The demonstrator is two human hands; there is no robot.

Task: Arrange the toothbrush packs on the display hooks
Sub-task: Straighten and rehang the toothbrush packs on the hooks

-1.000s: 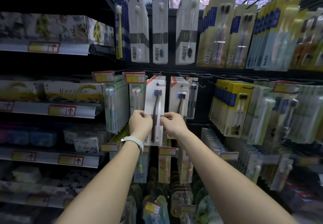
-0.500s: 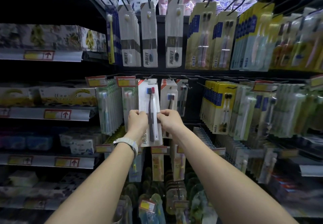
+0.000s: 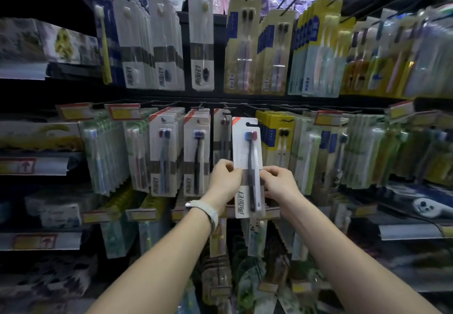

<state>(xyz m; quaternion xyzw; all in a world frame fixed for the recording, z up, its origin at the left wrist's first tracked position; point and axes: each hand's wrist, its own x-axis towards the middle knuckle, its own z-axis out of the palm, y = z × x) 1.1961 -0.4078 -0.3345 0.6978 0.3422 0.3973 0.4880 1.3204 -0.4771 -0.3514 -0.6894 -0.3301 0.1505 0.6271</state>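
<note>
fingers of left hand [image 3: 224, 182] and right hand [image 3: 279, 183] pinch toothbrush pack [image 3: 247, 156] (two brushes inside).

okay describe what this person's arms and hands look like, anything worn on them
Both forearms are bare, with no sleeves in view. The left hand and right hand wear no gloves, and no rings can be made out. The left wrist carries a watch on a pale, whitish band; the right wrist is bare.

**One head camera, close to the racks**

A single wide-angle view looks forward and slightly down from the person's head, facing the display hooks [image 3: 228, 105] at arm's reach. Both forearms enter from the bottom edge; shelving bends outward toward the frame's sides.
</note>
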